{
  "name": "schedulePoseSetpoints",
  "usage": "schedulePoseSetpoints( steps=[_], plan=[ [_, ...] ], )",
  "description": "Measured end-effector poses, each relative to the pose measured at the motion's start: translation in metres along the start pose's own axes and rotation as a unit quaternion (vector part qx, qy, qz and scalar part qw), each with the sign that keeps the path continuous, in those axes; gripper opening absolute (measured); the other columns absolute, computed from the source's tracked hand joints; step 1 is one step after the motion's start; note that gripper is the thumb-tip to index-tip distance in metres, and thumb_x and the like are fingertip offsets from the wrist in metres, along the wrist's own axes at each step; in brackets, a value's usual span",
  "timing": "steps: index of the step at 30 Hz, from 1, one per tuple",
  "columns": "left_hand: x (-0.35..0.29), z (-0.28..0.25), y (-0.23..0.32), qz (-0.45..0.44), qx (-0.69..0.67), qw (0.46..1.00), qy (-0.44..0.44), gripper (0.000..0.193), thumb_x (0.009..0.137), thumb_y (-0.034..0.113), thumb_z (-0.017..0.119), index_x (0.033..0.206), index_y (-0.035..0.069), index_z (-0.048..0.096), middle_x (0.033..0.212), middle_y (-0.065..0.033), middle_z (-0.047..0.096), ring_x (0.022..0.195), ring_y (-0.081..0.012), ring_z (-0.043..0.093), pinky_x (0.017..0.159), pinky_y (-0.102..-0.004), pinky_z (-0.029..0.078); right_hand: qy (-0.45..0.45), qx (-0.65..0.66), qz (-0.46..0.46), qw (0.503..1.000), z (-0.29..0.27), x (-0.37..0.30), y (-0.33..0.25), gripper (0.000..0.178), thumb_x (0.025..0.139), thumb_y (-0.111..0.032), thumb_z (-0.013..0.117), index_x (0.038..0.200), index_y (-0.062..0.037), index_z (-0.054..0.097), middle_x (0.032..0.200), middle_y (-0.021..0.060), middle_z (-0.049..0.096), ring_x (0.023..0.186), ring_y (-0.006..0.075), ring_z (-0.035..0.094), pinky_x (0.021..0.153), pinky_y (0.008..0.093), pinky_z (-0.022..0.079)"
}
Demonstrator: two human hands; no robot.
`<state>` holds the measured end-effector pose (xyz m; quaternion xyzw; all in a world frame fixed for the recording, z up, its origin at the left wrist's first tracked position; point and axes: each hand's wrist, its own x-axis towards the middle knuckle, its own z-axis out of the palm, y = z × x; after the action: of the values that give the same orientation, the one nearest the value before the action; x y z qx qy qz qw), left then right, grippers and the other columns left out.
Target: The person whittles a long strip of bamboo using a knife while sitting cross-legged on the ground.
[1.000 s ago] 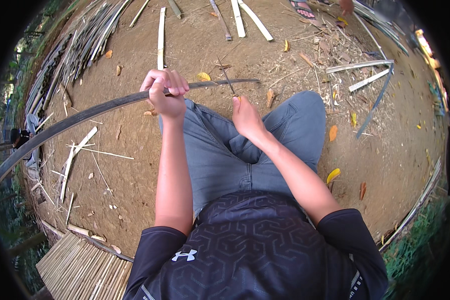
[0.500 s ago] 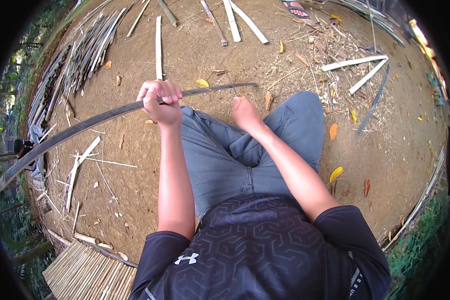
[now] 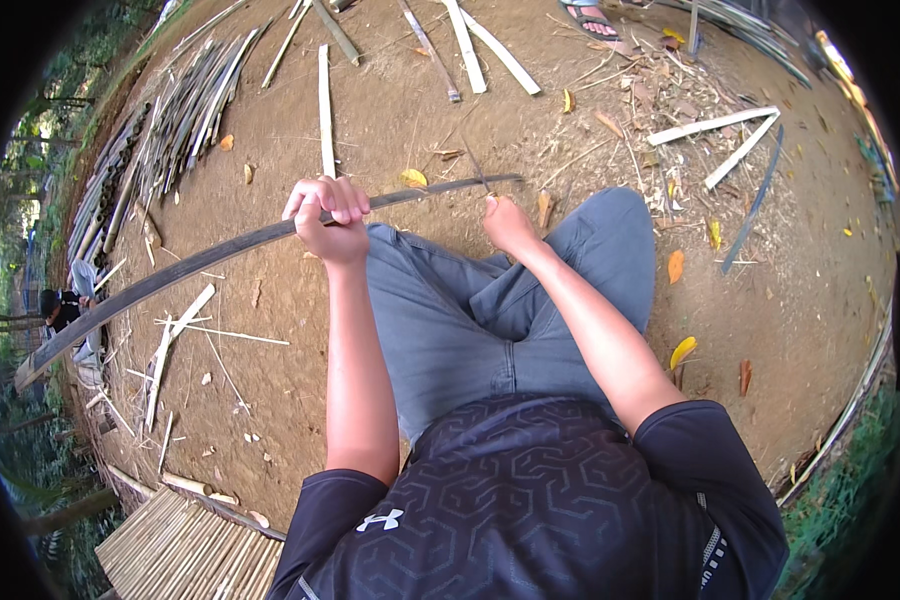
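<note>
My left hand (image 3: 330, 215) is closed around a long, dark bamboo strip (image 3: 190, 262). The strip runs from the far left, across the front of my left knee, to a thin tip in front of my lap. In my closed right hand (image 3: 511, 226) is a knife; its narrow blade (image 3: 477, 165) points forward and crosses the strip near that tip. Whether blade and strip touch I cannot tell. My fist hides the handle. Both hands are in front of my crossed legs (image 3: 440, 310).
A pile of bamboo strips (image 3: 185, 120) lies at the far left. Pale strips (image 3: 327, 110) lie ahead, and a V-shaped split piece (image 3: 715, 130) at right among shavings. Near left is a slatted bamboo mat (image 3: 195, 545). One person's sandalled foot (image 3: 595, 22) shows ahead; another person (image 3: 65, 310) sits left.
The whole view has shifted slightly, so the scene sits a little lower and to the right. The knife blade shows more clearly across the strip. Both hands keep their grip.
</note>
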<state>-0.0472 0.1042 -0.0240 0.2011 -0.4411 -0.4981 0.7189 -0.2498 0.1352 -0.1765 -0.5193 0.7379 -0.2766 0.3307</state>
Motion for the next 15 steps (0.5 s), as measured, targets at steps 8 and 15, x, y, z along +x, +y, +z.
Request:
schedulePoseSetpoints(
  steps=[8,15],
  plan=[
    [0.002,-0.012,0.011,0.009,0.014,1.0,0.017,0.025,0.082,0.023,0.044,0.062,0.01,0.039,0.048,0.0,0.033,0.041,-0.0113,0.031,0.04,-0.0285,0.032,-0.072,0.017,-0.005,0.997,0.006,-0.03,-0.037,0.044,0.103,-0.028,0.033,0.101,0.0094,0.056,0.089,0.0306,0.065,0.084,0.0434,0.065,0.081,0.0491,0.051],
    [0.003,-0.005,0.002,-0.004,0.004,1.0,0.006,0.025,0.082,0.024,0.044,0.062,0.01,0.039,0.048,0.0005,0.033,0.041,-0.0114,0.031,0.04,-0.0282,0.031,-0.06,0.0,0.021,0.998,0.004,0.014,0.013,0.052,0.102,-0.028,0.033,0.086,0.0117,0.064,0.084,0.0327,0.064,0.086,0.0445,0.065,0.085,0.0484,0.05]
  ],
)
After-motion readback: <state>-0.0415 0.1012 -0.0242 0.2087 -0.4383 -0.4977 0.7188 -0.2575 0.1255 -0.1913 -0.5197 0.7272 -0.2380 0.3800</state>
